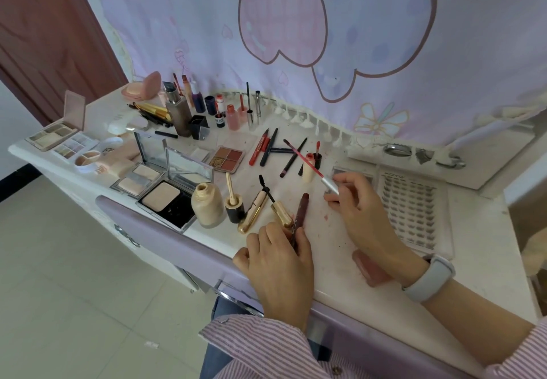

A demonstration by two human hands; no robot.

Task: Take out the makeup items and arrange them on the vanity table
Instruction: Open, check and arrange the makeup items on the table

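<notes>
My left hand [278, 263] grips the lower end of a dark maroon lip tube [302, 210] that lies on the white vanity table [340, 260]. My right hand [359, 201] pinches the silver cap of a thin pink wand [305, 162] that slants up to the left. Beside my left hand lie a gold mascara tube [254, 211] and its gold-capped brush [276, 204]. A foundation bottle [207, 204] and its black-capped dropper [233, 201] stand to their left.
Open powder compacts [165, 192], an eyeshadow palette [226, 158], pencils [268, 147] and bottles [180, 115] crowd the table's left and back. A false-lash tray [408, 207] lies right of my right hand. A pink case [368, 269] sits under my right wrist. A purple drawer [177, 242] fronts the table.
</notes>
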